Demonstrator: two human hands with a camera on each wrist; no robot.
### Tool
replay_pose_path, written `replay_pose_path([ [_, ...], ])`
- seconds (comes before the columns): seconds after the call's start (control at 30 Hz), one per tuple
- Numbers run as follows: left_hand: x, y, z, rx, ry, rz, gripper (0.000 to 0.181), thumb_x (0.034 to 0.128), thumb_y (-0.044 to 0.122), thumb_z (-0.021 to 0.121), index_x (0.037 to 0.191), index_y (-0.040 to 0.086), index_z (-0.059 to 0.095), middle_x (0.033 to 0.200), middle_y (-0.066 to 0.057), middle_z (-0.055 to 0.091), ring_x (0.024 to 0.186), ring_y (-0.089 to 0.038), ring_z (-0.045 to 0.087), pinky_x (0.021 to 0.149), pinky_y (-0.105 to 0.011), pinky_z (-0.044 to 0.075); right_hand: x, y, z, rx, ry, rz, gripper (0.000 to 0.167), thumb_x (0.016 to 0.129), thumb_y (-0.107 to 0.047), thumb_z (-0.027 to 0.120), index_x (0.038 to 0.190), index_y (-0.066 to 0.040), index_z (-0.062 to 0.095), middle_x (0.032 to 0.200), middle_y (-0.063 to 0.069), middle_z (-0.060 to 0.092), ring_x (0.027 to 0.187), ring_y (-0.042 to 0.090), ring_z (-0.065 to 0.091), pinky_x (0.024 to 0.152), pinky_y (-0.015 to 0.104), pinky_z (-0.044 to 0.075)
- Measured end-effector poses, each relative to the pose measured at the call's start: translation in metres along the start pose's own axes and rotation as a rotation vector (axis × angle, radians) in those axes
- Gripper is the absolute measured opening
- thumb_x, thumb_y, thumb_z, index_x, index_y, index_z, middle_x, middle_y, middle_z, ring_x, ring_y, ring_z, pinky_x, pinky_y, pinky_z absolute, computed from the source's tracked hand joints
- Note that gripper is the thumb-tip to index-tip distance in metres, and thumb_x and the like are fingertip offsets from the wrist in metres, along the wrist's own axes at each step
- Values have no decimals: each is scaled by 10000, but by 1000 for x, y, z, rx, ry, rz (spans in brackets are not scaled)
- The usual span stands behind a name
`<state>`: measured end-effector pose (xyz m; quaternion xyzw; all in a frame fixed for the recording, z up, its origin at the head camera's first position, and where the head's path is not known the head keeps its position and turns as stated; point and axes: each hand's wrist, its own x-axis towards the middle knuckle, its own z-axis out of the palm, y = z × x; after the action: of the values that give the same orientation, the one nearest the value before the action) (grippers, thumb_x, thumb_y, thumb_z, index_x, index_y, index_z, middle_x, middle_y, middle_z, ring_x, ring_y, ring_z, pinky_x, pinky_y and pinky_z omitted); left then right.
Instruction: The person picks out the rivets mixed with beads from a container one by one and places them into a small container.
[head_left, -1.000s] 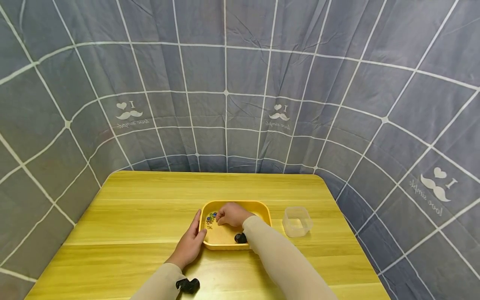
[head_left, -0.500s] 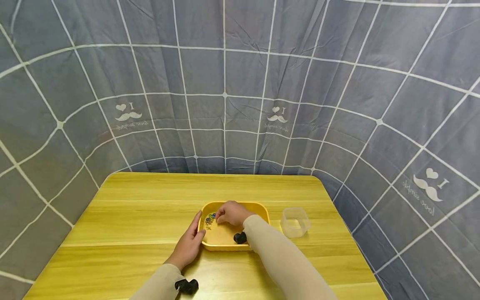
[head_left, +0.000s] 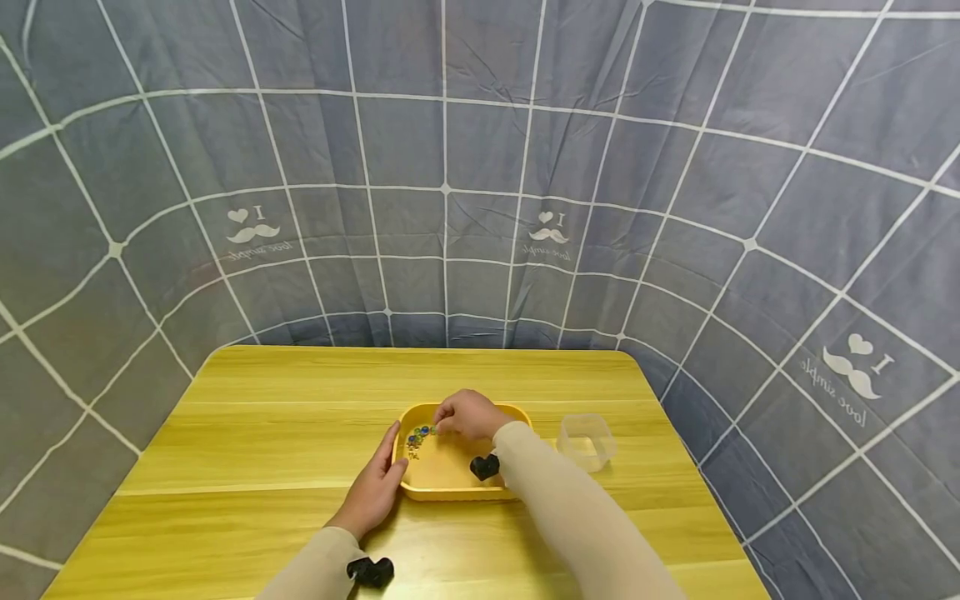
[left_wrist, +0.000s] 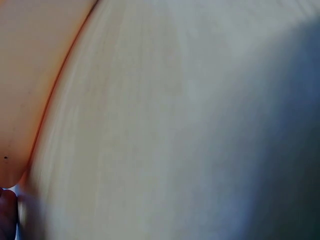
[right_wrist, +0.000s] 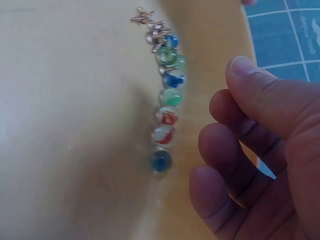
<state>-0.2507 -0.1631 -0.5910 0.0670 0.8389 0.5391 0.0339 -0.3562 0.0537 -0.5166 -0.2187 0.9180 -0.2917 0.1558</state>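
On the tabletop (head_left: 300, 442) nearest me, I have the left hand (head_left: 373, 492) grasping the yellow tray (head_left: 446, 472) by its left end; a firm hold should stop things rolling. Past it, the right hand (head_left: 471, 414) curls over the tray; I can't tell whether thumb and forefinger hide anything small. Glass marbles (right_wrist: 172, 96) curve along the tray's far-left side, metal bits (right_wrist: 158, 27) at the row's near end. I'd touch them lightly, with fingertips, one at a time. Beyond everything hangs a checked curtain (head_left: 442, 208).

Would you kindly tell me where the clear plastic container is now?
In the head view, the clear plastic container stands on the table, just right of the yellow tray and beyond the right sleeve.
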Motion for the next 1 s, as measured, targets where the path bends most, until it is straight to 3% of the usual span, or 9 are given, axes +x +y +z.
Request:
replay_pose_path([
  [0.17, 0, -1, -1, -1, -5, -2, 654, 1138, 271, 462, 1712, 293, 150, 1736, -146, 265, 1588, -373, 280, 1276, -605, 248, -8, -3, -11, 55, -3, -7, 126, 1018, -208, 714, 1013, -141, 821, 969, 58, 800, 889, 288, 721, 682, 263, 526],
  [0.4, -1, 0, 0, 1, 0, -4, 659, 1133, 262, 473, 1711, 293, 158, 1733, -145, 274, 1590, -370, 275, 1280, -602, 240, -17, -2, -26, 31, 28, -13, 160, 1019, -231, 716, 1081, -130, 824, 992, -6, 790, 770, 150, 637, 629, 274, 496],
  [0.53, -1, 1, 0, 12, 5, -5, 657, 1134, 265, 471, 1711, 291, 159, 1734, -145, 269, 1590, -373, 274, 1282, -598, 238, -23, 0, -36, 49, 32, -13, 173, 1027, -237, 705, 1104, -129, 816, 1050, 83, 790, 768, 160, 614, 620, 289, 481],
  [0.63, -1, 1, -1, 17, 4, -2, 657, 1136, 263, 468, 1712, 289, 154, 1739, -142, 259, 1592, -372, 268, 1283, -595, 235, -27, 3, -41, 37, 44, -31, 191, 1033, -249, 696, 1118, -122, 810, 1057, 73, 786, 769, 152, 609, 682, 301, 504],
  [0.87, -2, 0, -2, 4, -5, 4, 655, 1139, 256, 461, 1711, 302, 147, 1740, -147, 252, 1594, -366, 261, 1286, -589, 230, -35, 9, -52, 57, 82, -38, 204, 1021, -251, 713, 1146, -115, 801, 990, -22, 764, 768, 150, 608, 722, 312, 530],
  [1.0, -2, 0, -2, -1, -6, 9, 654, 1139, 254, 462, 1712, 289, 148, 1743, -143, 246, 1598, -356, 255, 1289, -579, 224, -41, 12, -58, 78, 103, -42, 219, 1018, -243, 718, 1159, -94, 792, 899, 41, 729, 730, 153, 575, 682, 300, 508],
])
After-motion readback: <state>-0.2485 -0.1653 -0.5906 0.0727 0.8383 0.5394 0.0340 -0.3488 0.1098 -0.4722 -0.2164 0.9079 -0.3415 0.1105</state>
